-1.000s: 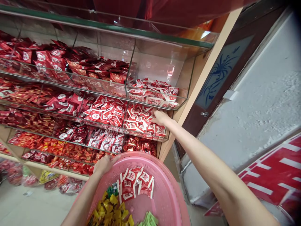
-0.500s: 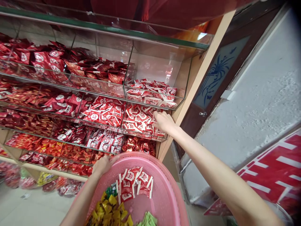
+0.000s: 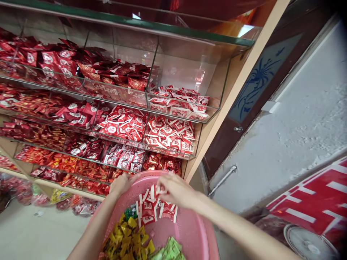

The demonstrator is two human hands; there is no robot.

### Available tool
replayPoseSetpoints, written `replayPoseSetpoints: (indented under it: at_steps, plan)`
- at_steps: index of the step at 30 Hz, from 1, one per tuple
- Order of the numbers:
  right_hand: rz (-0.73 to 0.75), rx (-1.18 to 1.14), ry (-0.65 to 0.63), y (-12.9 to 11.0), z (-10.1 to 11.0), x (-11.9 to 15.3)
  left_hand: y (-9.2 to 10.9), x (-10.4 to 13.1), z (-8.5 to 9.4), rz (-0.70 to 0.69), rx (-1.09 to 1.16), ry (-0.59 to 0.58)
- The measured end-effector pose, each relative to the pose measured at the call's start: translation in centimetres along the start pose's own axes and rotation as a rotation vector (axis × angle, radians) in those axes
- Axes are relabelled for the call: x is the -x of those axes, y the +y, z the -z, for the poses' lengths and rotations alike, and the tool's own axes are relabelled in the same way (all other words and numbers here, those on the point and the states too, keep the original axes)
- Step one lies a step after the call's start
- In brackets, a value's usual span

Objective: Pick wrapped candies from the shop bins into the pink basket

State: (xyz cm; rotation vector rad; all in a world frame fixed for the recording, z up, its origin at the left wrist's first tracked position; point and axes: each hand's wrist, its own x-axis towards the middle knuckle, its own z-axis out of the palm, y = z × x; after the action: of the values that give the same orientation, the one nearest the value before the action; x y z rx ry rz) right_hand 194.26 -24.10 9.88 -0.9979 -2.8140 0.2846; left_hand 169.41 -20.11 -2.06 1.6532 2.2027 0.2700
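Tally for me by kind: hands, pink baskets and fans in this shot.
hands: 2 (left hand, right hand)
pink basket: 1
fan: 1
Total: 4

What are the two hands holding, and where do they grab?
The left hand grips the pink basket by its far rim. The right hand pinches a red-and-white packet at its edge, over the basket.

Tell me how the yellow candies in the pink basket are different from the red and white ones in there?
The yellow candies are small, crinkly and yellow, lying nearer the person. The red and white packets are flat and squarish, with white edges, lying farther away, under the right hand. Both piles lie loose in the pink basket, whose rim the left hand holds.
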Motion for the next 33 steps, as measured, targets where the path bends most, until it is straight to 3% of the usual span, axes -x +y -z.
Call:
replayPoseSetpoints:
  at_steps: [3,5,9,14,20,33]
  plan:
    - [0.011,0.001,-0.181,0.0,-5.3,1.5,0.0,0.0,0.0,0.006,-0.004,-0.004]
    - [-0.006,0.029,-0.253,0.3,-7.5,2.4,0.0,0.1,0.0,0.011,-0.006,-0.003]
    - [-0.036,0.084,-0.285,0.7,-9.9,3.4,0.1,0.0,0.0,0.011,-0.011,-0.003]
    - [-0.021,0.211,-0.243,0.5,-12.5,2.7,0.1,-0.4,0.0,0.009,-0.015,-0.017]
    - [0.012,0.350,-0.139,-0.3,-14.7,1.6,0.2,0.1,0.2,0.005,-0.008,-0.027]
    - [-0.047,0.439,-0.049,0.5,-16.6,1.6,0.9,0.8,0.3,0.023,-0.021,0.007]
